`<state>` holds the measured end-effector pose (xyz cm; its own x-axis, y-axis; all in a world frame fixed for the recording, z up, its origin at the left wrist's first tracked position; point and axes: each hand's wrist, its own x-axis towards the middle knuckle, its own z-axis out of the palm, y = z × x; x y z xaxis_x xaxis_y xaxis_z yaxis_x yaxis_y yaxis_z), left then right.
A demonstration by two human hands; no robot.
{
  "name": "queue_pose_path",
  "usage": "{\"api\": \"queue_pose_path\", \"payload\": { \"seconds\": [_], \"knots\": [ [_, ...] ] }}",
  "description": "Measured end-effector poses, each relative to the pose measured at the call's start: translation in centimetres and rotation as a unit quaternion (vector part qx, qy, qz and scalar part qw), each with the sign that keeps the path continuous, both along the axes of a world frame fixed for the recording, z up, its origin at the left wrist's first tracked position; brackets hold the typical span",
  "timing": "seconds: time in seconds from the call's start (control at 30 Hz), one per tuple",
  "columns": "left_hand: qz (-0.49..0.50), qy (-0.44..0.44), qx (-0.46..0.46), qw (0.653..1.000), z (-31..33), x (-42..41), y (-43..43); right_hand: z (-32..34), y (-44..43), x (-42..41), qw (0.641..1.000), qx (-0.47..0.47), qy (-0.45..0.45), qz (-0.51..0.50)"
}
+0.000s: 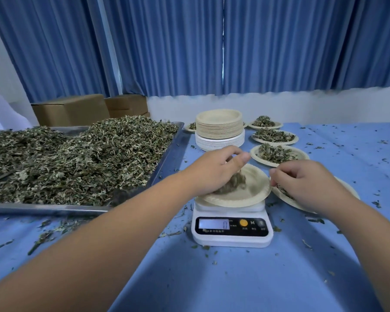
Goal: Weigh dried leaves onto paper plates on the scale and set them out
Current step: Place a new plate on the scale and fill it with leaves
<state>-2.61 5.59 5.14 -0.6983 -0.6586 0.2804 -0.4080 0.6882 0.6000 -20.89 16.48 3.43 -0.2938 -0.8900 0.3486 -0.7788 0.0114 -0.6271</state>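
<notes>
Dried leaves [232,183] are gripped by the left hand [214,174] over the paper plate [250,194] on the scale [232,230]. At 3 o'clock, more are pinched by the right hand [306,183]. Light and brittle, they are judged best scooped loosely.

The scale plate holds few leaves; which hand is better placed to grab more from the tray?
Left. The left hand holds leaves over the scale plate, with the tray on its side; the right hand is at another plate.
</notes>
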Motion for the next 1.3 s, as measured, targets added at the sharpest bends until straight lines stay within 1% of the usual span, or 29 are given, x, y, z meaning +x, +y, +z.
{"api": "queue_pose_path", "payload": {
  "seconds": [0.07,0.17,0.2,0.27,0.33,0.37,0.4,0.47,0.53,0.6,0.67,0.77,0.9,0.97,1.07,1.1,1.17,1.23,1.3],
  "knots": [
    [-0.018,0.001,0.009,1.000,-0.3,0.4,0.5,-0.1,0.0,-0.1,1.000,0.000,-0.006,-0.001],
    [-0.028,0.056,-0.001,0.998,-0.1,1.5,0.6,-0.2,0.0,-0.2,1.000,0.006,-0.001,-0.010],
    [-0.013,0.071,-0.018,0.997,0.0,2.0,0.3,-0.2,0.0,-0.2,1.000,0.004,0.002,-0.013],
    [0.051,0.073,-0.089,0.992,0.3,3.3,-1.2,-0.2,-0.1,-0.2,1.000,-0.008,0.003,-0.014],
    [0.144,0.053,-0.150,0.977,0.3,5.0,-3.5,-0.2,-0.2,0.0,1.000,-0.016,0.002,-0.009],
    [0.191,0.039,-0.159,0.968,0.2,6.1,-4.9,-0.2,-0.2,0.1,1.000,-0.017,0.003,-0.005],
    [0.233,0.019,-0.154,0.960,0.0,7.3,-6.3,-0.2,-0.2,0.3,1.000,-0.018,0.006,-0.004],
    [0.298,-0.038,-0.108,0.948,-0.5,9.7,-8.9,-0.2,-0.3,0.4,1.000,-0.018,0.014,-0.005],
    [0.327,-0.120,-0.065,0.935,-1.1,11.8,-10.6,-0.2,-0.4,0.4,1.000,-0.016,0.016,-0.008],
    [0.321,-0.209,-0.055,0.922,-2.0,13.4,-12.0,-0.2,-0.5,0.4,1.000,-0.015,0.015,-0.011],
    [0.286,-0.282,-0.027,0.915,-2.9,14.4,-12.6,-0.2,-0.4,0.3,1.000,-0.016,0.011,-0.012],
    [0.233,-0.347,0.049,0.907,-3.1,14.8,-12.4,-0.2,-0.4,0.3,1.000,-0.017,0.013,-0.011],
    [0.192,-0.355,0.080,0.912,-1.8,14.0,-10.8,-0.2,-0.4,0.3,1.000,-0.018,0.011,-0.010],
    [0.191,-0.335,0.046,0.921,-1.1,14.0,-10.2,-0.1,-0.4,0.3,1.000,-0.023,0.004,-0.011],
    [0.235,-0.254,-0.020,0.938,-0.6,14.5,-9.0,-0.1,-0.3,0.3,0.999,-0.034,-0.009,-0.011],
    [0.238,-0.247,-0.030,0.939,-0.7,14.6,-8.6,-0.1,-0.2,0.3,0.999,-0.037,-0.011,-0.011],
    [0.220,-0.269,-0.011,0.938,-1.0,14.6,-7.8,-0.1,-0.1,0.2,0.999,-0.043,-0.007,-0.012],
    [0.206,-0.287,0.045,0.934,-1.3,14.6,-6.9,-0.1,0.0,0.2,0.999,-0.045,-0.005,-0.015],
    [0.214,-0.271,0.063,0.937,-1.3,14.8,-6.4,0.0,0.0,0.2,0.999,-0.043,-0.009,-0.017]
  ]
}}
